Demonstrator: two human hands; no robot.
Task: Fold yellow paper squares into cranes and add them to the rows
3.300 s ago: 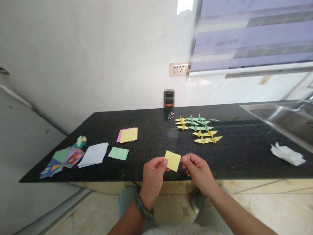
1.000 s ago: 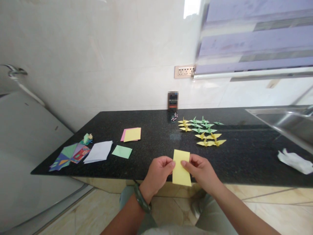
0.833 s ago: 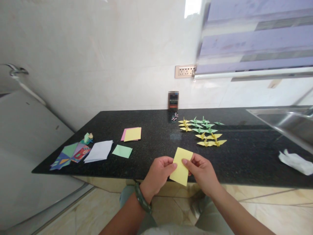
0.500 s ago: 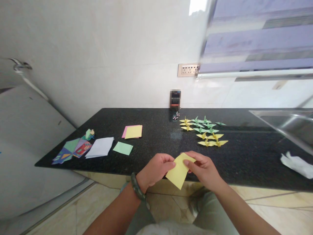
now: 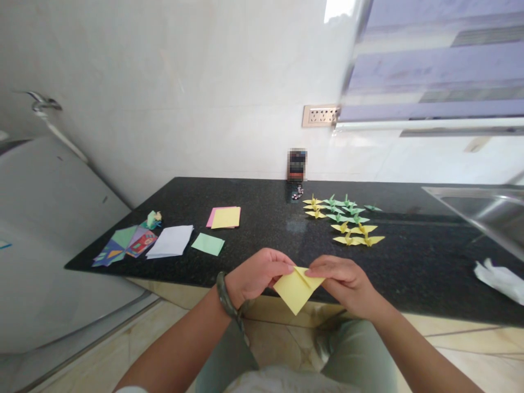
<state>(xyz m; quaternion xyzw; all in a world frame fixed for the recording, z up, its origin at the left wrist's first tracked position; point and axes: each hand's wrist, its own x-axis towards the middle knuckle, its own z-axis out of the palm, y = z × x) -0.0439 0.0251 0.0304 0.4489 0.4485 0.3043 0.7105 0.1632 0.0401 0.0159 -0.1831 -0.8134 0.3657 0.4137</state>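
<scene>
Both hands hold a yellow paper sheet in the air at the front edge of the black counter. The sheet is folded over, with one corner pointing down. My left hand, with a green bangle at the wrist, pinches its upper left edge. My right hand pinches the upper right edge, fingers closed on the fold. Behind them on the counter stand rows of folded yellow and green paper cranes.
Left on the counter lie a green sheet, a yellow-on-pink stack, white sheets and patterned paper. A small dark box stands by the wall. A crumpled white tissue and a steel sink are at right.
The sheet was unfolded to a tall rectangle, then turned and folded over so that it now hangs as a downward-pointing shape. Both hands came lower and closer to me.
</scene>
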